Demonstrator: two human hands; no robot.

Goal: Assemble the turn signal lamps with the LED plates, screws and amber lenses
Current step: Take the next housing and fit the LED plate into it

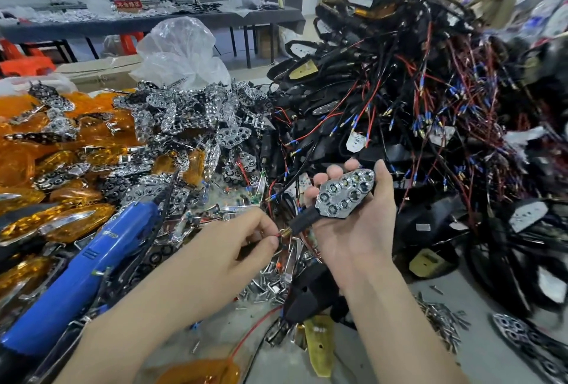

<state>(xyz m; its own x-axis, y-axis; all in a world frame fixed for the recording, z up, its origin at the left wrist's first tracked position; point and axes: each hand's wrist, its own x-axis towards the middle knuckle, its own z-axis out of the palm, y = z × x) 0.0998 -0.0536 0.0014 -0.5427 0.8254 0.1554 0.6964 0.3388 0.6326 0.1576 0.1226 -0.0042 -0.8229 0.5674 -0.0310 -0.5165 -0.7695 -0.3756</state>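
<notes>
I'm seeing mirror-shiny chrome on the plate (345, 196) in the right hand (353, 230), matt black plastic on its stem (304, 220), and a brassy metal terminal (285, 231) pinched by the left hand (233, 248). Left of that hand: glossy amber lenses (24, 165) and a smooth blue plastic screwdriver (83, 276).

Lamp (344, 196) in right grip (350, 239), wire tip (284, 232) in left grip (233, 248)

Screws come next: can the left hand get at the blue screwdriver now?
Probably yes: the blue screwdriver lies uncovered near the left hand, but its fingers must first release the wire.
</notes>
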